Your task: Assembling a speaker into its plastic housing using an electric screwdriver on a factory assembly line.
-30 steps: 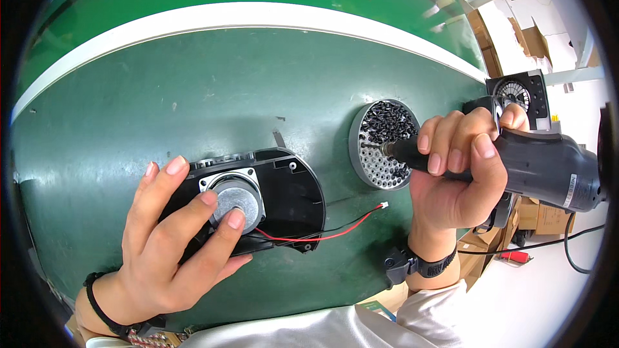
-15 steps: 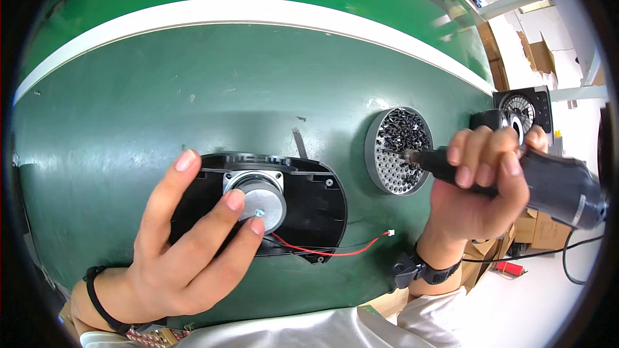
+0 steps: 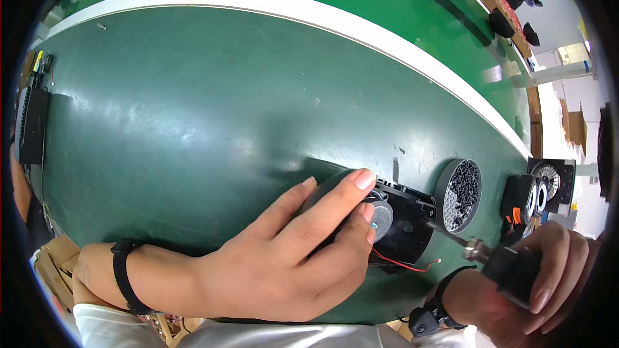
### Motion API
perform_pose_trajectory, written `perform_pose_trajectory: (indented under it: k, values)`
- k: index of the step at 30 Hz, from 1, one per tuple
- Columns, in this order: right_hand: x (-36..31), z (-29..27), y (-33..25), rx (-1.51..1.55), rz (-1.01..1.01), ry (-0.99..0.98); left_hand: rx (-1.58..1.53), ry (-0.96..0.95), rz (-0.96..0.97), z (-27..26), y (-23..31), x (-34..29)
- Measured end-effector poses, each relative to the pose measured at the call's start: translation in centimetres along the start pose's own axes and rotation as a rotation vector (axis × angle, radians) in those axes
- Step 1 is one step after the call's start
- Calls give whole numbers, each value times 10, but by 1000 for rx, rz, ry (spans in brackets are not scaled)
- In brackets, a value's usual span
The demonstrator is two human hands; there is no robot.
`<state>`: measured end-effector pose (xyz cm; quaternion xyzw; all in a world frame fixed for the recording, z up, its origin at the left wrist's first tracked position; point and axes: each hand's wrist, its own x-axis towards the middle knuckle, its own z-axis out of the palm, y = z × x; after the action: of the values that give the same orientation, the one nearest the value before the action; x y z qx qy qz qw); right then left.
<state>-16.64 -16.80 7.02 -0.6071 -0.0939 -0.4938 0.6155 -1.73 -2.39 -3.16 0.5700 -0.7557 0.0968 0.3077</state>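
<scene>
My left hand [image 3: 303, 245] grips the left end of a black plastic housing [image 3: 416, 235], fingers bent over its edge. Inside the housing sits a round silver speaker [image 3: 383, 220], partly behind those fingers. A red and black wire [image 3: 403, 263] with a small white plug trails from the housing's near side. In my right hand [image 3: 558, 277] is a black electric screwdriver [image 3: 512, 270], tilted, its blurred bit pointing left toward the housing's right end. Whether the tip touches the housing I cannot tell. A round grey tray [image 3: 440, 196] of black screws stands just beyond the housing.
Black units with round white rings [image 3: 521, 196] and a fan-like black part [image 3: 551, 183] stand at the right. A black box [image 3: 32, 125] lies at the far left edge. Another person's arm [image 3: 21, 187] shows at the left rim. A white strip [image 3: 271, 1] borders the green table [image 3: 187, 90].
The view has shifted left, so the housing and tray appear farther right. My left hand has moved from the speaker to the housing's left end. The screwdriver has come away from the tray.
</scene>
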Motion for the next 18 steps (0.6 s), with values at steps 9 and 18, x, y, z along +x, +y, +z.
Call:
perform_pose_trajectory:
  k: [9, 18]
  values:
    - [2, 25, 10, 52, 353, 193, -15, 1, -77, -5, 0, -3]
    - [24, -10, 25, -8, 546, -497, -33, -6, -91, -6, -1, -4]
